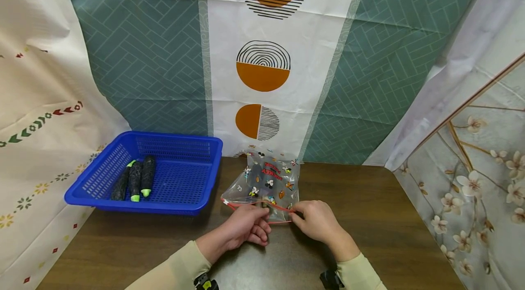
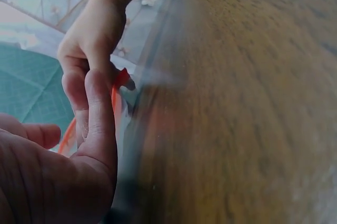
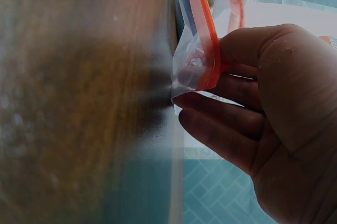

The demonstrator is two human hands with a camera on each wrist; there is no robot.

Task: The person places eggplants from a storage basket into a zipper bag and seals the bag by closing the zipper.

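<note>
Basket (image 1: 180, 185) holds three dark vegetables (image 1: 135, 180); both hands (image 1: 317, 221) pinch printed clear bag (image 1: 268, 176), contents unclear.

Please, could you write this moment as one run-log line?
Right hand: pinches red-rimmed clear printed plastic bag | Left hand: at bag's mouth, grip unclear | Three long dark vegetables: in blue rectangular plastic basket
</note>
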